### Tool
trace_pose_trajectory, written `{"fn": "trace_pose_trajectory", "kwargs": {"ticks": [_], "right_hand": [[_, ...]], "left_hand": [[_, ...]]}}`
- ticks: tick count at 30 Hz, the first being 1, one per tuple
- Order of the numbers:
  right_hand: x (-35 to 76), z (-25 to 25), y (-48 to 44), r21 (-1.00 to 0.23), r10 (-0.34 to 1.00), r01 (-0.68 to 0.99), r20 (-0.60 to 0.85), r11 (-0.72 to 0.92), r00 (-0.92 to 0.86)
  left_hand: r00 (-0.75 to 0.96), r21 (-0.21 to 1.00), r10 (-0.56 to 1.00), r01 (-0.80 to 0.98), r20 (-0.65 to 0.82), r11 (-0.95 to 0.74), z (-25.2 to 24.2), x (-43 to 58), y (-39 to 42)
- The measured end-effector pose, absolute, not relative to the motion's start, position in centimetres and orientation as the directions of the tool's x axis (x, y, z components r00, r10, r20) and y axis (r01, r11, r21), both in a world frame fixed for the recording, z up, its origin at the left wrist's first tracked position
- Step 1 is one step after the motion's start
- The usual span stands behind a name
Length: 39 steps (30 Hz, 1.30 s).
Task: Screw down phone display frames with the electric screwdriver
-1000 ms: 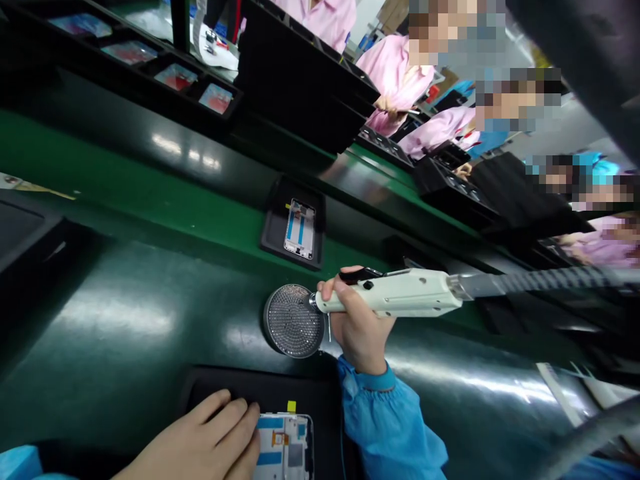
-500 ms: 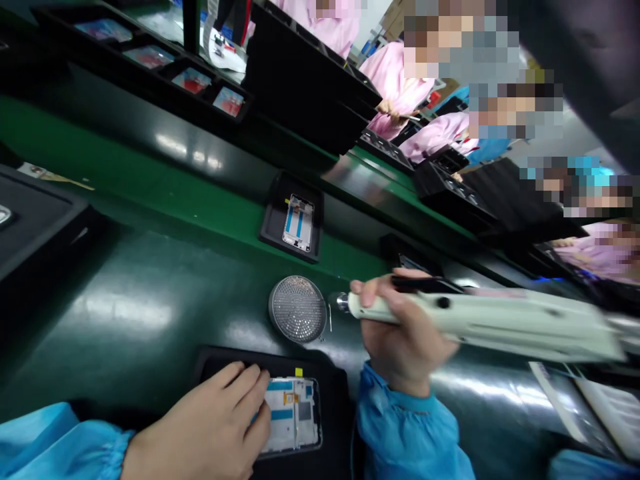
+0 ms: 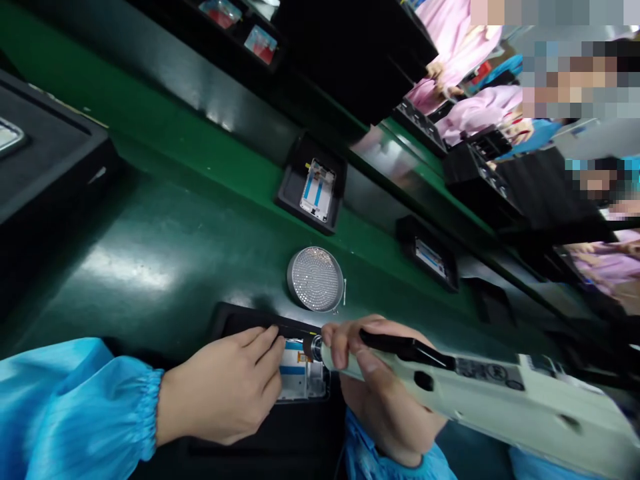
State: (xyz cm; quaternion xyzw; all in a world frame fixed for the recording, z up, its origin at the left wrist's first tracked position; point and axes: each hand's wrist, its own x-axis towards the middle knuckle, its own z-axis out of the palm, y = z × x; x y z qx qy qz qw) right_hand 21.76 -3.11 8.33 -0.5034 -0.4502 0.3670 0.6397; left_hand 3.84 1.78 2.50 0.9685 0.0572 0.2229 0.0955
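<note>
A pale green electric screwdriver (image 3: 480, 407) with a black lever is gripped in my right hand (image 3: 385, 380). Its metal nose points left and sits over the upper right part of a phone frame (image 3: 295, 387); whether the tip touches is hidden. The frame is silvery, with blue strips and an orange flex cable, and lies in a black fixture (image 3: 300, 433). Across its left end rests my left hand (image 3: 230, 380), fingers together and bent over the frame, holding it against the fixture. Just beyond stands a round screw tray (image 3: 317, 280) with a dotted plate.
Another phone frame (image 3: 319, 190) lies in a black tray (image 3: 289, 199) behind the screw tray, and a further black tray (image 3: 453, 273) stands right. A large black block (image 3: 55, 140) is at left. Co-workers in pink sleeves (image 3: 460, 47) work across the bench.
The screwdriver has come from beside the screw tray down and left over the phone frame. My left hand stays on the frame. The camera view has shifted.
</note>
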Motion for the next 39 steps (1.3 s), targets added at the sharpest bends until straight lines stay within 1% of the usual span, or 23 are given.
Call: {"fn": "trace_pose_trajectory", "kwargs": {"ticks": [7, 15, 21, 27, 33, 39], "right_hand": [[21.6, 8.4, -2.8, -0.979, 0.931, -0.023, 0.185, 0.202, 0.315], [21.3, 8.3, -2.7, -0.987, 0.921, -0.036, 0.133, 0.157, 0.367], [21.4, 8.1, -2.9, -0.983, 0.929, -0.017, 0.165, 0.181, 0.331], [21.2, 8.0, -2.9, -0.981, 0.932, -0.024, 0.175, 0.193, 0.318], [21.3, 7.7, -2.9, -0.982, 0.935, -0.015, 0.176, 0.190, 0.308], [21.2, 7.2, -2.8, -0.974, 0.938, -0.037, 0.206, 0.224, 0.278]], "left_hand": [[0.893, 0.204, 0.162, 0.081, 0.421, -0.976, 2.4, 4.0, 1.6], [0.896, 0.200, 0.154, 0.075, 0.417, -0.977, 2.5, 3.9, 1.5], [0.896, 0.198, 0.159, 0.082, 0.415, -0.977, 2.6, 4.0, 1.6], [0.893, 0.223, 0.196, 0.111, 0.406, -0.968, 2.5, 3.9, 1.5], [0.908, 0.247, 0.229, 0.146, 0.350, -0.958, 2.6, 4.0, 1.7], [0.920, 0.254, 0.235, 0.157, 0.314, -0.954, 2.7, 4.1, 1.8]]}}
